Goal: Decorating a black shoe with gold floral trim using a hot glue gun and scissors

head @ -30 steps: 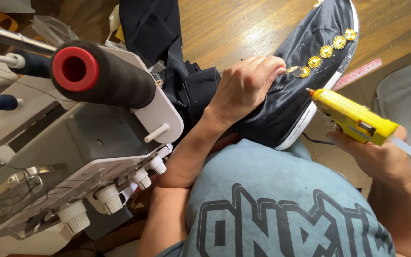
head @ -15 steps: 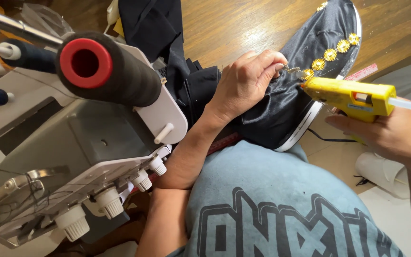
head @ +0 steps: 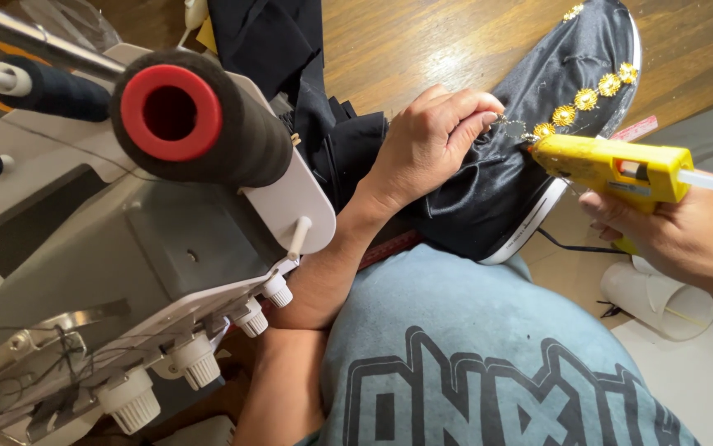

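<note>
Left hand [head: 427, 144] pinches a gold trim piece [head: 512, 126] on the black shoe [head: 489, 194], right hand [head: 679, 235] grips the yellow glue gun [head: 608, 165]; nozzle best kept at the trim, dab small.

Glue gun [head: 613, 169]: yellow body, orange trigger, translucent white glue stick. Sneaker [head: 530, 149]: glossy black upper, white sole edge, row of gold flower-shaped studs [head: 588, 99]. Thread cone [head: 199, 120]: black thread on red core; overlock machine [head: 125, 272]: grey and white with white dials; T-shirt [head: 489, 363]: grey-blue, black block lettering.
</note>
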